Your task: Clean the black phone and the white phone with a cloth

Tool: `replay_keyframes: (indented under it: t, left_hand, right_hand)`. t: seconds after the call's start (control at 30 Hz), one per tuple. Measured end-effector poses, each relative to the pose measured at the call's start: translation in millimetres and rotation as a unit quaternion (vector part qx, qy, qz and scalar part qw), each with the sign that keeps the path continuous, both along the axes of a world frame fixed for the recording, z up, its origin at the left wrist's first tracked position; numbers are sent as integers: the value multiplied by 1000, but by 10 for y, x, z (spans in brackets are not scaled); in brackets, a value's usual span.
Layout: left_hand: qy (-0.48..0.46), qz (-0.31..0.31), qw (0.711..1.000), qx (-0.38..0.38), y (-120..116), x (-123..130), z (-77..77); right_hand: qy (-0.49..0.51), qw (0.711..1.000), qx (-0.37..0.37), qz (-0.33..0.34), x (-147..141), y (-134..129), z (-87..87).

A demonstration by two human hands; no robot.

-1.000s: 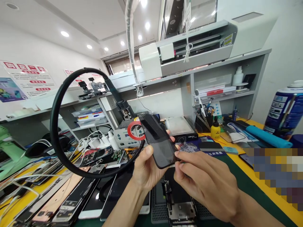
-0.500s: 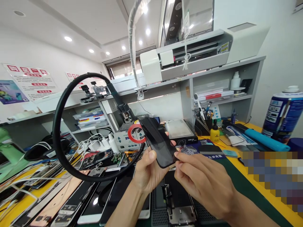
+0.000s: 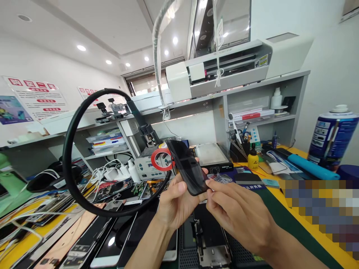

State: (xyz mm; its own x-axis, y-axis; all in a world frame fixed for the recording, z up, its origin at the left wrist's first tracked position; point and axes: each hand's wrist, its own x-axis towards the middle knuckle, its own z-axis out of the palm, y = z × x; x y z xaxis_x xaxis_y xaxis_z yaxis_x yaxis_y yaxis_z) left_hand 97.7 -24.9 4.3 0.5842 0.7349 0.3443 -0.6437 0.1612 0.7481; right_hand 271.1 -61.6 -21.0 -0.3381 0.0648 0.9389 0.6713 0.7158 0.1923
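A black smartphone (image 3: 188, 168) is held up at a tilt above the bench, its dark glossy face towards me. My left hand (image 3: 177, 198) is closed around it, thumb on the near edge and fingertips showing along the far edge. At the lower right corner, my right hand (image 3: 241, 213) has its fingertips pinched together against the phone's edge. Whether they also hold something small, such as a film, cannot be seen. Beneath the hands lies an opened phone screen assembly (image 3: 213, 235) with a metal plate, resting on a dark perforated mat (image 3: 187, 257).
Phones and phone parts (image 3: 109, 239) crowd the left side. A thick black hose (image 3: 67, 157) loops over them near a red tape roll (image 3: 162, 159). Behind stand a hot plate (image 3: 211, 154) and a yellow bottle (image 3: 253, 158). At right are a blue roll (image 3: 312, 167) and spray can (image 3: 332, 138).
The phone has tipped slightly in my left hand, so its face looks narrower. Both hands keep nearly the same grip and place. The view has shifted a little.
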Motion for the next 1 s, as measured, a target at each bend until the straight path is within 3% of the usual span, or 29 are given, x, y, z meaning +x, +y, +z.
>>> replay_keyframes:
  t: [0.27,1.0]
  left_hand:
    - [2,-24,1000,-5,-6,-6,25]
    - [19,-12,1000,7,32,-13,29]
  right_hand:
    - [6,1000,-11,-3,3,8,-30]
    - [52,998,7,-25,-39,44,-48]
